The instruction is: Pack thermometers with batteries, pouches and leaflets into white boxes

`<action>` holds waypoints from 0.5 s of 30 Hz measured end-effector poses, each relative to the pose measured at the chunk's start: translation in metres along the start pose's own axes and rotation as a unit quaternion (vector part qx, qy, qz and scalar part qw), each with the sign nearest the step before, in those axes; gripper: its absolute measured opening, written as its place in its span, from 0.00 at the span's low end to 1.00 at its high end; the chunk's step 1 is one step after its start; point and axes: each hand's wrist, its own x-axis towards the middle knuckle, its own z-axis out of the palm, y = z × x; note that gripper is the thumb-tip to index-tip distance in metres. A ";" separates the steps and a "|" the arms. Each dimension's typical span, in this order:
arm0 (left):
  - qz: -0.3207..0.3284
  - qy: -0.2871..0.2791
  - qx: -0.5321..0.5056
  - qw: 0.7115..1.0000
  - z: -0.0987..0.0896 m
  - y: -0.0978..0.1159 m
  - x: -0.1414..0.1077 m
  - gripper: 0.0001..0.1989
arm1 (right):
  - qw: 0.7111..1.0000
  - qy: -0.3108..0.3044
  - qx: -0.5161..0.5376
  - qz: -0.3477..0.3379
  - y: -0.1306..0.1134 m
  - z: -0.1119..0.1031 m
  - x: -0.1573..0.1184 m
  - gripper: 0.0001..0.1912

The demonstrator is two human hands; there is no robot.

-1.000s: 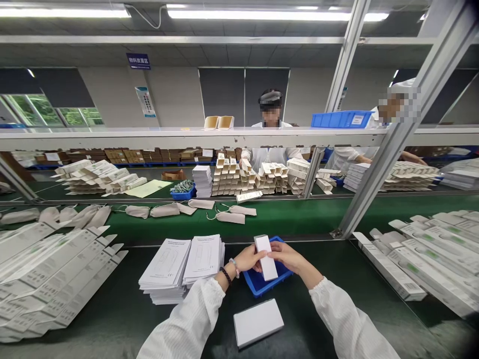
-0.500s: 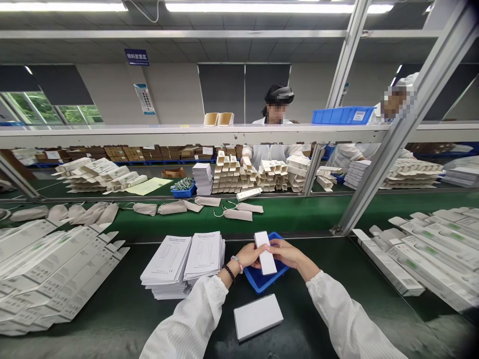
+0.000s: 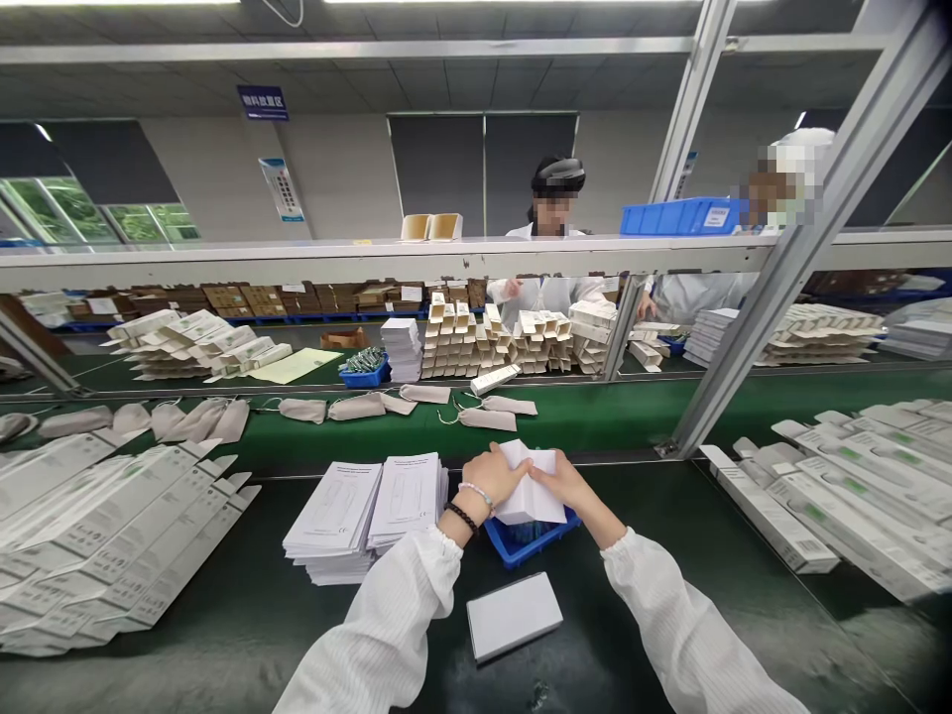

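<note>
At a dark workshop bench [image 3: 610, 650], gripping in left hand [image 3: 497, 476] and right hand [image 3: 566, 484] folded white paper [image 3: 527, 504], now spread wider.

Decent room on the right, honestly: a wide dark strip of table [image 3: 673, 511] runs between the blue tray [image 3: 513, 561] and the white cartons [image 3: 780, 516] slanting along the right side, though the right sleeve [image 3: 684, 615] cuts across its near part. Left is tighter, since the booklet stacks [image 3: 334, 506] sit just beside the left hand [image 3: 500, 476]. There's a lane between those and the big carton pile [image 3: 111, 535] further left. From above, the folded white paper [image 3: 530, 506] covers much of the tray. Near middle, a flat white block [image 3: 516, 615] sits between the forearms. On the far side, grey pouches [image 3: 487, 418] dot the green belt [image 3: 595, 426], and a slanted metal post [image 3: 780, 258] blocks far right.
</note>
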 end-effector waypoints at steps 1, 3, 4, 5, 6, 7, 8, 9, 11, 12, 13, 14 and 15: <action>0.001 0.006 -0.002 1.000 -0.004 0.002 0.001 0.39 | 1.000 0.005 -0.026 -0.005 0.001 -0.002 0.002 0.30; 0.006 0.016 -0.019 1.000 -0.014 0.003 0.001 0.37 | 0.996 0.016 -0.081 -0.016 0.003 -0.008 0.002 0.24; 0.008 0.017 -0.030 0.999 -0.019 0.000 0.001 0.35 | 0.993 0.026 -0.111 -0.023 0.005 -0.014 0.001 0.22; 0.010 0.019 -0.045 0.999 -0.023 -0.003 0.001 0.35 | 0.989 0.041 -0.141 -0.030 0.007 -0.020 0.000 0.20; 0.012 0.023 -0.063 0.998 -0.028 -0.008 0.001 0.34 | 0.983 0.056 -0.171 -0.035 0.010 -0.026 -0.002 0.20; 0.013 0.028 -0.085 0.996 -0.032 -0.014 0.001 0.34 | 0.977 0.064 -0.198 -0.036 0.014 -0.033 -0.005 0.21; 0.013 0.033 -0.111 0.993 -0.035 -0.020 0.002 0.34 | 0.972 0.062 -0.222 -0.032 0.019 -0.039 -0.007 0.21; 0.013 0.037 -0.140 0.989 -0.037 -0.027 0.002 0.34 | 0.968 0.050 -0.243 -0.023 0.024 -0.044 -0.010 0.21; 0.015 0.040 -0.208 0.977 -0.040 -0.037 0.003 0.33 | 0.961 0.014 -0.277 -0.002 0.034 -0.049 -0.014 0.19; 0.020 0.037 -0.250 0.967 -0.041 -0.041 0.002 0.32 | 0.956 0.000 -0.293 0.007 0.037 -0.049 -0.015 0.17; 0.026 0.030 -0.296 0.954 -0.041 -0.044 -0.001 0.32 | 0.952 -0.006 -0.307 0.013 0.040 -0.048 -0.016 0.17; 0.034 0.020 -0.347 0.937 -0.042 -0.047 -0.005 0.31 | 0.947 -0.008 -0.321 0.015 0.042 -0.045 -0.016 0.18; 0.043 0.011 -0.399 0.916 -0.042 -0.049 -0.012 0.32 | 0.942 -0.007 -0.335 0.016 0.043 -0.041 -0.017 0.19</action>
